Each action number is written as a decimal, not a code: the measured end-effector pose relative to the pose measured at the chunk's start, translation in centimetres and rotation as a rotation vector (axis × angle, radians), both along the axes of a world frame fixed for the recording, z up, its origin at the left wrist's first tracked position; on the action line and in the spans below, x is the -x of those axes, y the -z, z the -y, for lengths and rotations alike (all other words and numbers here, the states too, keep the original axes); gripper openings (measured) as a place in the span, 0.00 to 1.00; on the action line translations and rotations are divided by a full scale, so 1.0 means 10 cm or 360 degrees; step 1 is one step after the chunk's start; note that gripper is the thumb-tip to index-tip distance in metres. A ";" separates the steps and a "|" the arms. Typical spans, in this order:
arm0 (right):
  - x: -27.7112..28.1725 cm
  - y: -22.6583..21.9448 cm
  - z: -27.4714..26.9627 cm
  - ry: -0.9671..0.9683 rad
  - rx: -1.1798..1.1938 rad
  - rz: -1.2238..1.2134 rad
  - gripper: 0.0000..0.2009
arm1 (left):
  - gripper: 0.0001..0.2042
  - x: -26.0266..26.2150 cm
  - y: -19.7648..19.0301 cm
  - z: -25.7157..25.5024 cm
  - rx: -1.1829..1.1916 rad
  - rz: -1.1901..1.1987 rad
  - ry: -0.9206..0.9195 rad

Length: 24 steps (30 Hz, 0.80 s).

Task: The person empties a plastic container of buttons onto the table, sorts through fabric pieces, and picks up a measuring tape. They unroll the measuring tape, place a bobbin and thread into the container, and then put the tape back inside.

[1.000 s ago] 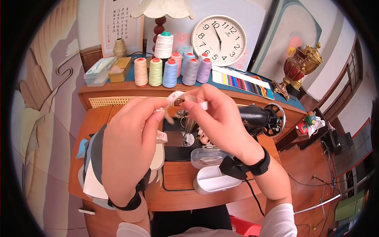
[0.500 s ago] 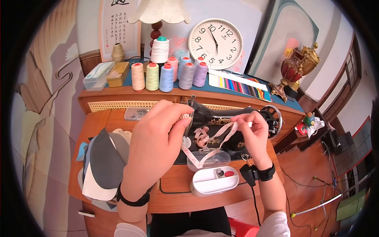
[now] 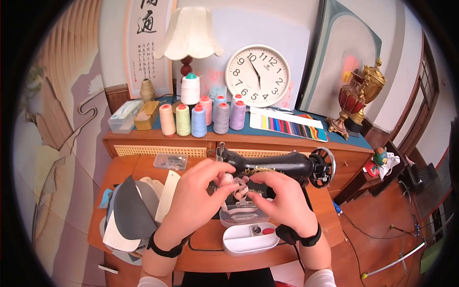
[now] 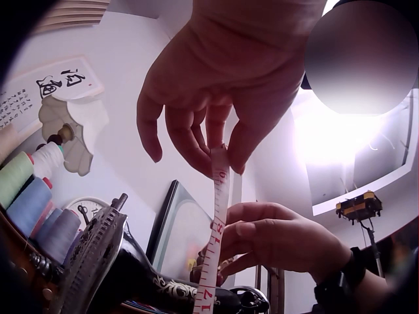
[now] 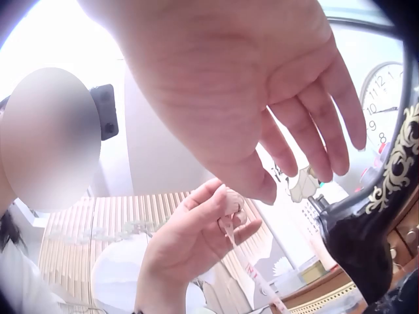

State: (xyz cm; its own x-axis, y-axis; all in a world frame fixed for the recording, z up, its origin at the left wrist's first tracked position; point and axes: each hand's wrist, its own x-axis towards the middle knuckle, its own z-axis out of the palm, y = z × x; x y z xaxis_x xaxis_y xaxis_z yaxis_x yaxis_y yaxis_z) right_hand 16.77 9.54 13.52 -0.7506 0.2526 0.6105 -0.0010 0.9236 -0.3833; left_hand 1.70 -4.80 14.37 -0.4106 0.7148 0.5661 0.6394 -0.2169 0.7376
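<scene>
My left hand [image 3: 191, 198] pinches a rolled end of a pinkish-white measuring tape [image 4: 219, 190] between thumb and fingers. In the left wrist view its printed strip hangs straight down from the fingertips. The small roll [image 5: 232, 201] shows at those fingertips in the right wrist view. My right hand [image 3: 287, 203] is close by on the right, fingers extended and apart, nothing between them; its palm [image 5: 216, 85] faces the right wrist camera. More loose tape lies in coils behind the fingertips, over a clear plastic box [image 3: 244, 217].
A black sewing machine [image 3: 272, 161] stands just behind the hands. In front is a white oval box [image 3: 251, 239] holding small items. Grey and cream cut pieces [image 3: 136, 210] lie at left. Several thread spools [image 3: 198, 122], a clock [image 3: 258, 75] and a lamp [image 3: 189, 36] line the back shelf.
The hands began close together and raised; my right hand then drew a tape loop out to the right. Now it is back beside the left, the loop released. The left still holds the roll.
</scene>
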 end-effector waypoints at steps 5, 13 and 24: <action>0.15 -0.14 -0.08 -0.0444 0.0443 -0.0069 0.17 | 0.10 -0.13 -0.08 -0.12 -0.0189 0.0000 0.0091; 0.10 0.01 -0.12 -0.0463 0.0773 0.0017 0.14 | 0.09 -0.23 0.03 -0.34 -0.0275 0.0233 0.0222; 0.02 -0.03 -0.19 -0.0296 0.0334 0.0035 0.13 | 0.09 -0.20 0.13 -0.44 -0.0349 -0.0168 0.0017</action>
